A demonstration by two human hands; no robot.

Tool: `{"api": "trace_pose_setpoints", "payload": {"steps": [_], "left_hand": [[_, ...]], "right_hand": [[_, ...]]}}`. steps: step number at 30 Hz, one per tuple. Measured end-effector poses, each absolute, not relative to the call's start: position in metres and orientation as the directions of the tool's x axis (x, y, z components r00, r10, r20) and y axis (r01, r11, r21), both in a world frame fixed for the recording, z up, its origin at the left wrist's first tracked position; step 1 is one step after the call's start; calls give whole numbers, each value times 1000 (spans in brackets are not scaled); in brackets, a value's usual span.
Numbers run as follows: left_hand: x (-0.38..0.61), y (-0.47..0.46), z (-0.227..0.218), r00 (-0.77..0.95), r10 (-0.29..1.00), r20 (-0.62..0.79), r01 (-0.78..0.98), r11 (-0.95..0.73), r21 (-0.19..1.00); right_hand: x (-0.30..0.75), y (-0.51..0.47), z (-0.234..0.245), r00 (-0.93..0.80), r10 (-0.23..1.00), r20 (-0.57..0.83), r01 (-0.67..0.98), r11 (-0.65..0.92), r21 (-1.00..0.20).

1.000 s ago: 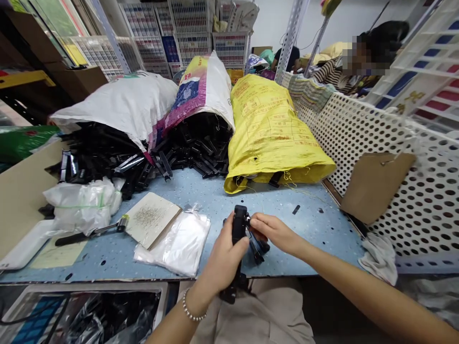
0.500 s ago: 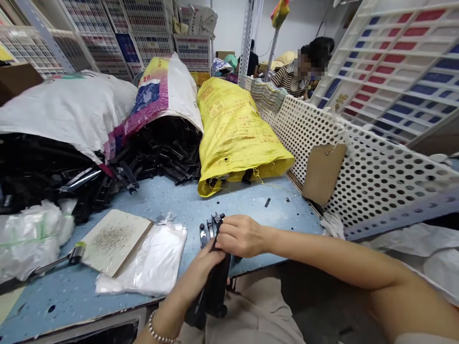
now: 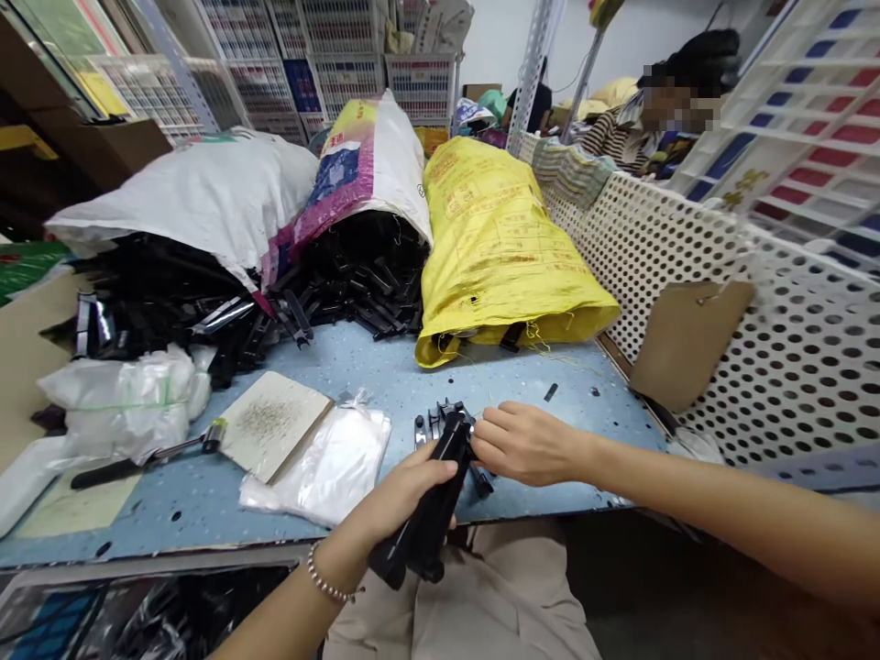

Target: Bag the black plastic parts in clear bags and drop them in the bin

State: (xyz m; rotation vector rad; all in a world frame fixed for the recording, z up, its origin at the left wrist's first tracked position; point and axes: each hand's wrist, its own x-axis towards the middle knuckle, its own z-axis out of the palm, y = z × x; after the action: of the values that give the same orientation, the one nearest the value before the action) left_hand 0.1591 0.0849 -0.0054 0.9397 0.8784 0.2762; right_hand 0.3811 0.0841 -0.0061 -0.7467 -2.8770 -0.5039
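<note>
My left hand (image 3: 405, 490) is wrapped round long black plastic parts (image 3: 440, 513), held tilted above my lap at the table's front edge. Close against their upper end is my right hand (image 3: 526, 445). Its fingers are curled and pinched together, and what lies between them is hidden. Several similar black pieces (image 3: 434, 420) lie on the blue table (image 3: 344, 360) just behind the held parts. A stack of clear plastic bags (image 3: 330, 467) lies left of my hands, partly under a speckled pale board (image 3: 271, 422).
Black parts spill from a white sack (image 3: 199, 183) and a multicoloured sack (image 3: 391, 165). A yellow sack (image 3: 501, 238) lies right of them. A black-handled hammer (image 3: 155, 458) is at left. A perforated white basket wall (image 3: 790, 321) borders the right, with a person (image 3: 619, 128) beyond.
The view has swung left and down. My right hand has slid off the top of the black parts to their right side. My left hand keeps its hold, and its thumb now lies across them.
</note>
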Motion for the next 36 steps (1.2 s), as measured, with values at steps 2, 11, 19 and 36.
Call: {"api": "trace_pose_setpoints", "payload": {"steps": [2, 11, 19, 36], "left_hand": [[159, 83, -3, 638, 553, -536, 175, 573, 800], [148, 92, -9, 661, 467, -588, 214, 633, 744], [151, 86, -10, 584, 592, -556, 145, 597, 789], [166, 57, -31, 449, 893, 36, 591, -327, 738]], "right_hand": [[380, 84, -7, -891, 395, 222, 448, 843, 297], [370, 79, -3, -869, 407, 282, 469, 860, 201], [368, 81, -13, -862, 411, 296, 484, 841, 241], [352, 85, -46, -368, 847, -384, 20, -406, -914]]}}
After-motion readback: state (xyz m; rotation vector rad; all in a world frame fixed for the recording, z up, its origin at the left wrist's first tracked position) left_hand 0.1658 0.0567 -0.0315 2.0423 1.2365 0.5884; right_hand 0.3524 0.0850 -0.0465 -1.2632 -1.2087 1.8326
